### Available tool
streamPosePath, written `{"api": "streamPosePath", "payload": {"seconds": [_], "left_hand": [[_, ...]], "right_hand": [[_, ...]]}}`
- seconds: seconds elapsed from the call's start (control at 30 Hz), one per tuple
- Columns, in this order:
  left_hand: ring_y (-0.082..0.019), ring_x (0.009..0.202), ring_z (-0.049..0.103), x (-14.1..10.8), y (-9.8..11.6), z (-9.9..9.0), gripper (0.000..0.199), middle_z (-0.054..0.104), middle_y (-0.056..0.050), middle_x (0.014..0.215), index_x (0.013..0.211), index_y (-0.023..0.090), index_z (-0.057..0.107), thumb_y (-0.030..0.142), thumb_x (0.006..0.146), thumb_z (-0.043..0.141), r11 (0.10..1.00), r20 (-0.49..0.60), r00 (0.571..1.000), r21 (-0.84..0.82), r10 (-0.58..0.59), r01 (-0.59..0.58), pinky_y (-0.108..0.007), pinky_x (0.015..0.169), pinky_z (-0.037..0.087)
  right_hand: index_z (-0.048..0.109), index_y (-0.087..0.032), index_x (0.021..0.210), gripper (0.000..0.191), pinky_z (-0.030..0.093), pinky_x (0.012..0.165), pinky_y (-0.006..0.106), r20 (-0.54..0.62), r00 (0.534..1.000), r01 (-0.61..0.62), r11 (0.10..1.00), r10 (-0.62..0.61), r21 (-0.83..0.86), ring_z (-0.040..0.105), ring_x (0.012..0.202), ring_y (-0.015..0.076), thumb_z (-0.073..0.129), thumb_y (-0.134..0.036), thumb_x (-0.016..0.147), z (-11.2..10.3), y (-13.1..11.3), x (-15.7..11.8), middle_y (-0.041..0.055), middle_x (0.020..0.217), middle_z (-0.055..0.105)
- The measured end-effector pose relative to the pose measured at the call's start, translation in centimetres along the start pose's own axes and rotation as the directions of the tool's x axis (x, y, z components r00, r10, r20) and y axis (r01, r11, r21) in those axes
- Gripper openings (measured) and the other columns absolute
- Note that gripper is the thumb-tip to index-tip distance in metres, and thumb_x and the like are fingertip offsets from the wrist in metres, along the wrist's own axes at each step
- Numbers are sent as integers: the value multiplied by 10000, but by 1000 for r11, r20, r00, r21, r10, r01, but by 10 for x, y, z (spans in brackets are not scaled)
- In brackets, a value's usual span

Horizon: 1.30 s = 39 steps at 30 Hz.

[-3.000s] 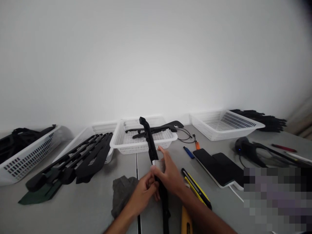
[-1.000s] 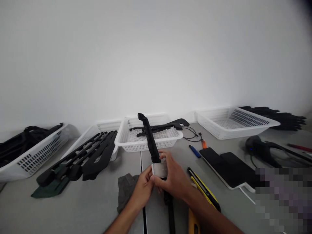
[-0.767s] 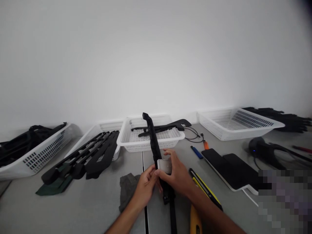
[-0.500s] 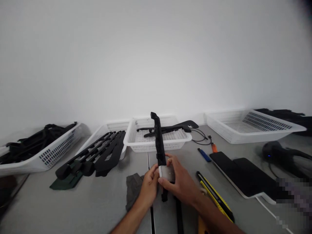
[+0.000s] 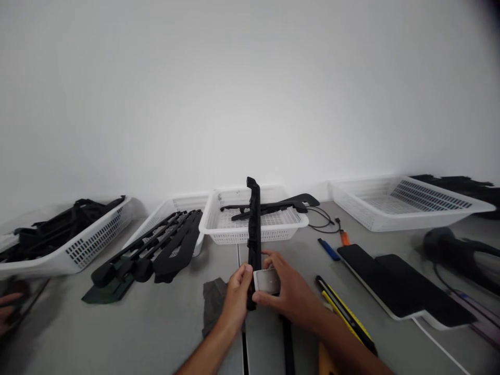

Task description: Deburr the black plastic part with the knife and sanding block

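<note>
My left hand [image 5: 236, 294] is closed on the lower part of a long, narrow black plastic part [image 5: 254, 224], which stands nearly upright in the view with its hooked end at the top. Pinched between the thumb and fingers of my right hand [image 5: 291, 291] is a small pale grey block [image 5: 267, 281]. The block lies against or just in front of the black part's right side; contact is hard to make out. Under my left wrist, a crumpled grey cloth [image 5: 214, 302] rests on the table.
Behind my hands, a white basket [image 5: 253, 235] holds black parts. More parts fill the left basket [image 5: 94, 242]; several lie across another [image 5: 156, 208]. Right are a yellow-black utility knife [image 5: 347, 315], a blue object [image 5: 328, 249], black pads [image 5: 385, 276] and a white basket [image 5: 398, 221].
The black part has turned more upright, and its lower end has shifted up and left. The pale block has tilted. A person's hand now shows at the far left edge.
</note>
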State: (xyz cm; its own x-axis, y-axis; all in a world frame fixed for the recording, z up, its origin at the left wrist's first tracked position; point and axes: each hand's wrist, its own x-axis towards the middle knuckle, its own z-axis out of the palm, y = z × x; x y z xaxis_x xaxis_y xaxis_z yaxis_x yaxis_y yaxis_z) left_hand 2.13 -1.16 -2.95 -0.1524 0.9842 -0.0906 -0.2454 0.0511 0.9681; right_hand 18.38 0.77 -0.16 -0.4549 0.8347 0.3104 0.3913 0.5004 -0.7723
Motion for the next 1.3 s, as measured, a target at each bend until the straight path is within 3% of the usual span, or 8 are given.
{"api": "streamPosePath", "payload": {"seconds": [0.3,0.5,0.63,0.73,0.93,1.13,1.3], "left_hand": [[-167,753,524,1,1,-1,546,565,26,746,812,196,635,732,775,730,1000,21,1000,-6,14,-14,-245,712,435],[-133,649,451,0,-1,3,547,491,61,689,791,205,585,732,772,731,999,106,994,41,-8,3,-229,619,380],[-128,542,431,-5,4,8,553,525,61,635,876,194,654,726,752,744,999,201,980,50,-12,2,-249,555,371],[-138,550,466,-7,7,10,552,561,50,647,944,191,674,707,762,747,997,252,966,34,55,-65,-265,580,411],[-103,459,393,-6,1,8,505,463,87,600,889,207,608,707,850,667,995,260,966,96,-2,-24,-223,438,323],[-131,483,506,-9,-3,8,660,621,25,703,1137,194,644,767,809,666,996,325,945,66,33,-58,-254,463,405],[-123,417,483,-7,-10,7,644,540,79,573,1111,188,599,771,839,629,996,353,935,91,-35,2,-240,428,396]], "right_hand": [[530,-256,1099,471,505,984,408,-3,1000,-12,1000,12,6,626,1204,292,811,-521,830,5,-3,-2,93,1380,603],[528,-256,1105,392,502,997,445,-152,977,-153,988,147,-25,633,1220,306,743,-478,865,-3,8,3,103,1377,623],[535,-263,1123,392,510,982,434,-154,981,-121,992,116,-19,645,1174,297,726,-492,868,0,2,1,90,1308,651],[547,-264,1094,365,516,971,439,-144,986,-90,996,88,-8,658,1127,296,738,-457,849,3,0,1,87,1277,664],[509,-267,1057,331,496,988,477,-241,954,-183,983,177,-1,643,1178,317,698,-442,850,-2,14,4,95,1312,656],[513,-271,1094,326,497,970,440,-141,983,-118,993,116,-9,637,1121,286,694,-396,853,3,4,1,67,1248,648],[484,-275,1112,385,471,1037,482,-233,958,-168,986,168,21,601,1225,312,711,-376,817,1,12,3,85,1365,612]]}}
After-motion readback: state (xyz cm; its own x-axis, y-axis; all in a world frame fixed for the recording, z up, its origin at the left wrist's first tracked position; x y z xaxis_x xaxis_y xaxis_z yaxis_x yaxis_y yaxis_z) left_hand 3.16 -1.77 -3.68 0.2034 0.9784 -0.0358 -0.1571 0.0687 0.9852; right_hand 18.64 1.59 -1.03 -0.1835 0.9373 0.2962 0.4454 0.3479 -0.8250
